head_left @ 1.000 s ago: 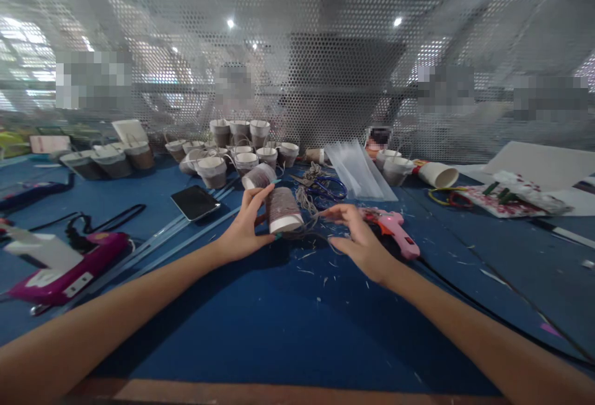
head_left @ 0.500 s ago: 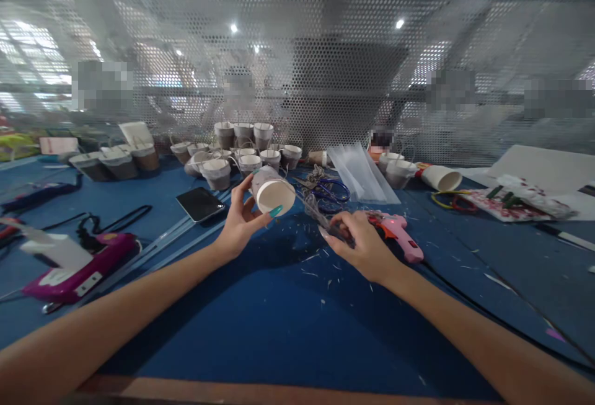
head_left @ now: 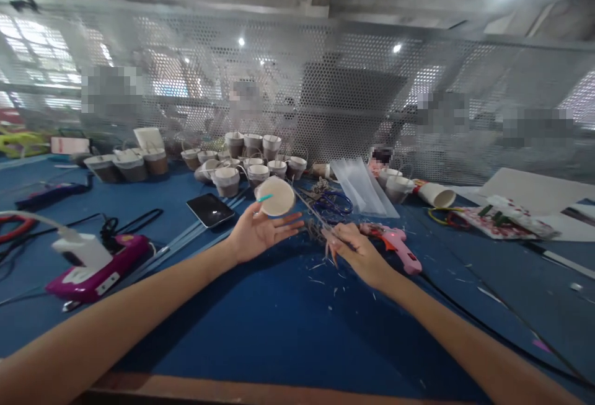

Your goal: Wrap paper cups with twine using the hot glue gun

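My left hand (head_left: 258,234) is palm up and holds a white paper cup (head_left: 281,199) with its mouth toward me. The thumb lies over the cup's rim, and the other fingers stretch out below it. My right hand (head_left: 351,245) is closed on a long thin greyish thing (head_left: 317,214) that points up and left toward the cup; blur hides its exact kind. Just right of this hand lies a pink glue gun (head_left: 400,249). Behind the hands are blue-handled scissors (head_left: 338,201) and a tangle of grey string (head_left: 320,186).
Several grey-and-white cups (head_left: 226,180) with looped handles stand at the back, some stacked. Clear plastic sheets (head_left: 365,189) lie right of them. A phone (head_left: 210,209) and a purple power strip (head_left: 100,271) are on the left. A black cord (head_left: 483,315) crosses the right side.
The cup has turned so its mouth faces me more. My left fingers have opened out from around it, and the thumb is now over the rim. The view has tilted up slightly.
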Demonstrator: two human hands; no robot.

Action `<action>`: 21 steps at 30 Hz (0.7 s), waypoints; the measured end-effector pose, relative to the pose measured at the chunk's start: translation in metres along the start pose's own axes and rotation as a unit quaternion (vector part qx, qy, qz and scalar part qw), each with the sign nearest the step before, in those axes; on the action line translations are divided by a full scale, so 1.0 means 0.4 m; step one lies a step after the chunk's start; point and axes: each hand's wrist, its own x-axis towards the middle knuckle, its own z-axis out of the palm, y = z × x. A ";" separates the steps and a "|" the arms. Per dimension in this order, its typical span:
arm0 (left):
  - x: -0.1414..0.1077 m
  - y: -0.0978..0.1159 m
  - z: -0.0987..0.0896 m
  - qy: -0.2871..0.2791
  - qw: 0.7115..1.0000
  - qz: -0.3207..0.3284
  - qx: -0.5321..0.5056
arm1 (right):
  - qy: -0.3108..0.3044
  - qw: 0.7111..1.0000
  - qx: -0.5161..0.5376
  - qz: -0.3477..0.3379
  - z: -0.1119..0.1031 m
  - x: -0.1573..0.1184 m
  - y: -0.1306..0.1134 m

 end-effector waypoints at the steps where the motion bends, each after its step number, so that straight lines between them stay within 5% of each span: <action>1: -0.002 0.004 0.006 -0.017 1.000 -0.006 -0.020 | -0.003 1.000 0.019 0.001 0.004 -0.001 -0.003; 6: -0.007 0.021 0.021 -0.033 0.990 -0.021 -0.139 | -0.012 0.996 0.077 0.053 0.026 -0.011 -0.012; 13: -0.013 0.059 -0.027 0.097 0.974 -0.007 -0.203 | 0.068 0.984 0.099 0.128 0.016 0.017 0.032; 18: -0.022 0.078 -0.018 -0.031 0.962 -0.054 -0.264 | 0.058 0.990 -0.049 0.115 -0.043 0.102 0.059; 21: -0.031 0.084 -0.006 -0.057 0.939 -0.086 -0.328 | 0.055 0.987 -0.110 0.108 -0.078 0.175 0.086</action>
